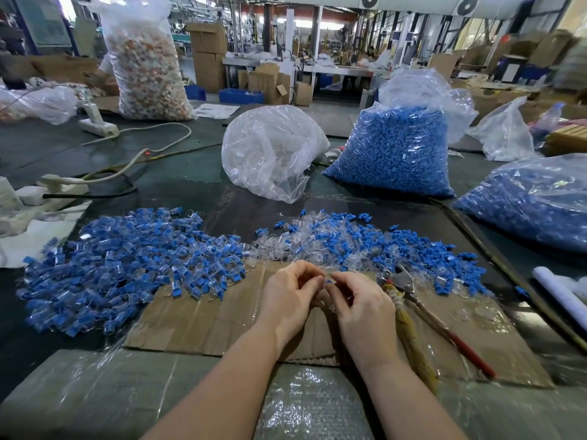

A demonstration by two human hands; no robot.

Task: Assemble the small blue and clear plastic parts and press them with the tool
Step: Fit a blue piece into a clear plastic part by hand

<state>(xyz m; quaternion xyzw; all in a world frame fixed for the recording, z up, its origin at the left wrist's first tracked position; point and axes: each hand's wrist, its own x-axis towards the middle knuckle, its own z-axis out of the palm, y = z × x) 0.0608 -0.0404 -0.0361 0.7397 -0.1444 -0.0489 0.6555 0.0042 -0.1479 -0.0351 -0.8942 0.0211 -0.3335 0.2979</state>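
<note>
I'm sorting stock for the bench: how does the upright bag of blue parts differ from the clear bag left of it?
The tall clear plastic bag packed with small blue parts stands upright and full, open at the top. The crumpled clear plastic bag of transparent parts beside it slumps lower, looks colourless and seems only partly filled. Both are clear film bags standing on the dark table.

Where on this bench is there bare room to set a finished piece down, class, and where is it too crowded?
Bare cardboard lies left of the left hand, below the assembled pile. Another bare strip runs right of the pliers. The dark mat behind the piles is open too. It is crowded straight ahead of the right hand, at the loose parts.
</note>
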